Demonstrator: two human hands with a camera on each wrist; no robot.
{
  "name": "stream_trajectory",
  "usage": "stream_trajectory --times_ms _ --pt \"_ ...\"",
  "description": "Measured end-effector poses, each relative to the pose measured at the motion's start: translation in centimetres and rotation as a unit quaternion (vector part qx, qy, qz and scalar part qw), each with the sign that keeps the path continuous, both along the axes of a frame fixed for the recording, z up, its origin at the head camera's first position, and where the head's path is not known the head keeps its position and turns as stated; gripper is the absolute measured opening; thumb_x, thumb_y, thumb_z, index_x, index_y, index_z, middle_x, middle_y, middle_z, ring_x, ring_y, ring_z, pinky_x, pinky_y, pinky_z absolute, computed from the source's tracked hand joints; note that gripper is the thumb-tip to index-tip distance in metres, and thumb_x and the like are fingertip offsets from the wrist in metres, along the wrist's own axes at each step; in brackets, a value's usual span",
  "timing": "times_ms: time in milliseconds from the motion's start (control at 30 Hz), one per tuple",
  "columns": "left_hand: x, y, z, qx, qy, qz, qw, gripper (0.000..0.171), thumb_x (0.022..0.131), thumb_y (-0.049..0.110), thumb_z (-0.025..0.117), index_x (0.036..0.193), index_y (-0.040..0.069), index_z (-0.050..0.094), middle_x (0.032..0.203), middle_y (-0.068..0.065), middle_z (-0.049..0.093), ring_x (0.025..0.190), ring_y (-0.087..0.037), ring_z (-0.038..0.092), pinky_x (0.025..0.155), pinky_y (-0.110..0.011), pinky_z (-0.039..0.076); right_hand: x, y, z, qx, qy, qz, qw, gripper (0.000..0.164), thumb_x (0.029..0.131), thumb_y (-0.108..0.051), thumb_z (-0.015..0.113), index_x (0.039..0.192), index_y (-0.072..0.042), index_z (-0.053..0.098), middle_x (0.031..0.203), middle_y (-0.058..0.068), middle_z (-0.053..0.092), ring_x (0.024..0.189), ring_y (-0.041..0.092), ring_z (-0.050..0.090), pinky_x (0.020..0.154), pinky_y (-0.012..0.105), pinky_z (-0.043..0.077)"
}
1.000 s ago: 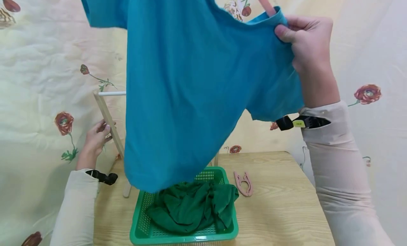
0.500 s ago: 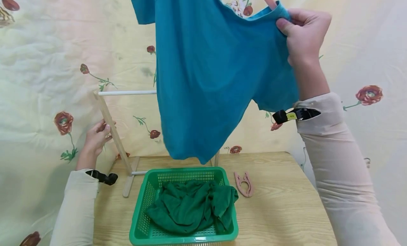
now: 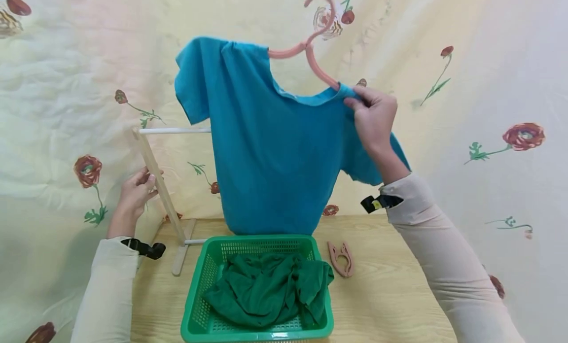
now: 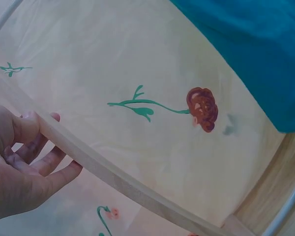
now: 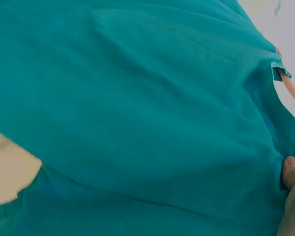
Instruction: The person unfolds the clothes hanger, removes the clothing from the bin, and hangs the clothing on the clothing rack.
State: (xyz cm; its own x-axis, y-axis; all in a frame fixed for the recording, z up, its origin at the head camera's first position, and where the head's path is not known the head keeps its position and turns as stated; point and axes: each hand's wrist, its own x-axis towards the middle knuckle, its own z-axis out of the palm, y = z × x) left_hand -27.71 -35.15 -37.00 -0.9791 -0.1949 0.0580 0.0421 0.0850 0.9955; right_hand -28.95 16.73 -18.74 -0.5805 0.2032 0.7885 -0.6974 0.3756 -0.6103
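A blue T-shirt (image 3: 275, 151) hangs on a pink hanger (image 3: 320, 67), whose hook and neck stick out above the collar. My right hand (image 3: 376, 117) pinches the shirt at the shoulder beside the collar, where the hanger's arm goes in under the cloth. In the right wrist view the thumb (image 5: 291, 172) presses on the fabric near the neckline. At the left, my left hand (image 3: 136, 191) holds the slanting wooden post of a small clothes rack (image 3: 153, 170). The left wrist view shows thumb and fingers on either side of that post (image 4: 113, 178). The shirt hides the rack's right part.
A green plastic basket (image 3: 191, 303) with a dark green garment (image 3: 262, 289) in it stands on the wooden table (image 3: 381, 293). Right of it lies a folded pink hanger (image 3: 341, 259). The rack's white top bar (image 3: 177, 130) passes behind the shirt. Flowered cloth hangs behind.
The shirt and hanger have come down and away toward the rack, so the hanger's hook now shows. My right hand has moved left and lower with them. The left hand stays on the post.
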Motion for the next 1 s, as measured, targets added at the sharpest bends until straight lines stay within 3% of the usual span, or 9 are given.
stream_trajectory --times_ms 100,200,500,700,800,900,1000 --pt "0.0 0.2 0.1 0.0 -0.008 0.002 1.0 0.054 0.109 0.026 0.044 0.16 0.012 0.032 0.112 0.016 0.053 0.128 -0.018 0.048 0.121 -0.059 0.027 -0.2 -0.4 -1.7 0.013 -0.005 -0.001 1.0 0.021 0.095 -0.012 0.071 0.112 -0.002 0.078 0.105 0.021 0.077 0.078 -0.002 0.063 0.075 0.016 0.05" --pt "0.1 0.3 0.2 0.0 -0.012 0.002 0.9999 0.055 0.11 0.026 0.043 0.161 0.012 0.03 0.112 0.017 0.052 0.129 -0.018 0.047 0.122 -0.059 0.026 -0.5 -1.0 -2.7 0.017 -0.015 0.0 1.0 0.021 0.096 -0.012 0.071 0.113 -0.002 0.078 0.109 0.02 0.076 0.085 -0.002 0.067 0.08 0.014 0.052" --pt "0.2 0.2 0.2 0.015 -0.002 -0.008 0.9998 0.056 0.109 0.026 0.045 0.161 0.01 0.031 0.113 0.016 0.053 0.122 -0.011 0.05 0.122 -0.059 0.025 -1.2 -3.6 -4.4 0.039 -0.046 0.042 0.997 0.024 0.097 -0.011 0.069 0.117 0.0 0.076 0.114 0.018 0.076 0.104 0.027 0.074 0.095 0.026 0.057" --pt "0.2 0.2 0.0 0.013 -0.001 -0.011 0.9999 0.053 0.109 0.027 0.044 0.159 0.01 0.036 0.115 0.015 0.053 0.121 -0.012 0.049 0.122 -0.061 0.025 -2.1 -4.3 -5.7 0.05 -0.058 0.076 0.994 0.022 0.096 -0.008 0.069 0.115 0.002 0.076 0.11 0.02 0.076 0.091 0.016 0.072 0.088 0.021 0.056" --pt "0.3 0.1 0.1 0.017 0.004 -0.014 0.9997 0.051 0.109 0.027 0.044 0.157 0.01 0.04 0.115 0.014 0.053 0.119 -0.012 0.05 0.122 -0.062 0.023 -2.5 -4.3 -6.3 0.062 -0.077 0.09 0.991 0.022 0.096 -0.006 0.069 0.116 0.002 0.076 0.111 0.021 0.076 0.095 0.019 0.073 0.094 0.029 0.057" --pt "0.4 0.1 0.2 0.017 0.007 -0.013 0.9997 0.05 0.109 0.028 0.045 0.155 0.01 0.043 0.114 0.015 0.054 0.114 -0.007 0.05 0.121 -0.062 0.023 -2.8 -4.3 -7.1 0.076 -0.104 0.096 0.987 0.025 0.096 -0.006 0.068 0.118 0.002 0.074 0.115 0.021 0.075 0.108 0.032 0.072 0.103 0.042 0.055" --pt "0.4 0.2 0.2 0.011 0.002 -0.008 0.9999 0.051 0.109 0.028 0.044 0.157 0.01 0.04 0.114 0.016 0.053 0.121 -0.013 0.049 0.121 -0.062 0.023 -3.0 -4.3 -7.9 0.085 -0.133 0.099 0.983 0.027 0.096 -0.005 0.067 0.121 0.004 0.072 0.117 0.023 0.073 0.113 0.034 0.07 0.105 0.044 0.054"
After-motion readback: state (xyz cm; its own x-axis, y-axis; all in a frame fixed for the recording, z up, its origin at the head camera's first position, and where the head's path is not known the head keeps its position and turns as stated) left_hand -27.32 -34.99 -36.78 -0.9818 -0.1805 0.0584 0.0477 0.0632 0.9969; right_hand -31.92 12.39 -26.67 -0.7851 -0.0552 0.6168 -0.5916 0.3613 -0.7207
